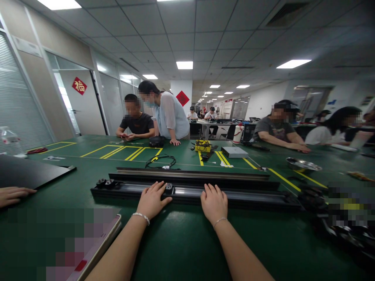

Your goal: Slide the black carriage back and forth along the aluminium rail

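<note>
A long black rail with a glossy channel lies across the green table in front of me. My left hand rests on its near edge with fingers stretched out, the fingertips beside a small black slider block. My right hand lies flat on the rail a little to the right, fingers extended. Neither hand grips anything. A second dark rail lies just behind the first.
Another person's hand rests at the left edge by a black panel. A tablet lies at near left. Farther back are a coiled cable, a yellow device, a grey box, a metal bowl and seated people.
</note>
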The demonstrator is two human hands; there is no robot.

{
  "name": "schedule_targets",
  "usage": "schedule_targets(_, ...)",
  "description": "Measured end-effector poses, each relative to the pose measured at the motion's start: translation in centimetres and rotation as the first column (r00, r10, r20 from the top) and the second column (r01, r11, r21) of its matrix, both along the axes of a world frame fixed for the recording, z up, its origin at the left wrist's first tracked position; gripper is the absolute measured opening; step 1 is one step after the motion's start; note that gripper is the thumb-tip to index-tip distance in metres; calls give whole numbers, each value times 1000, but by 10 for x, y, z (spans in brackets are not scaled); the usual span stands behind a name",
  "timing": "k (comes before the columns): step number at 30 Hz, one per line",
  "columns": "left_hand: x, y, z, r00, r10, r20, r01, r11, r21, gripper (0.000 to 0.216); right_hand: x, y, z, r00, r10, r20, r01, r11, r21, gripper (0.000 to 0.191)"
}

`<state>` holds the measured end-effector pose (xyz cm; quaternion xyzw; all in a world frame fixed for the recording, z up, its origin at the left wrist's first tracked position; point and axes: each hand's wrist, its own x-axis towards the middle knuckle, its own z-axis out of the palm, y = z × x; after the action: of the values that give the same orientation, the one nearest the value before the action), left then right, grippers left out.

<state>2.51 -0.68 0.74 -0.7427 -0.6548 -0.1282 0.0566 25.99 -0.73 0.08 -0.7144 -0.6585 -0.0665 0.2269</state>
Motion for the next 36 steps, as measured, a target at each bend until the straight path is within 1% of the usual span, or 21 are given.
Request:
schedule_targets(5,1,0,0,1000,11,-9,-11,1000,-1,58,1,1,-3,1000,-2,-1,2,1000,18,46)
schedule_targets(12,1,1,-3,1000,6,-16,-5,1000,16,59,0,1,-2,1000,-5,7,5,1000,16,46)
schedule_targets(16,2,2,-3,1000,13,-13,-13,1000,4,60,0,1,-2,1000,0,7,0,1000,23,46)
schedule_targets(24,5,0,-1,1000,19,-3,-19,1000,-14,61,0,1,0,1000,-8,11,9,1000,-10,46)
schedule_targets(36,10,-1,2,999,35,-20,-35,999,-25,61,-1,-1,1,1000,-7,8,7,1000,-2,46)
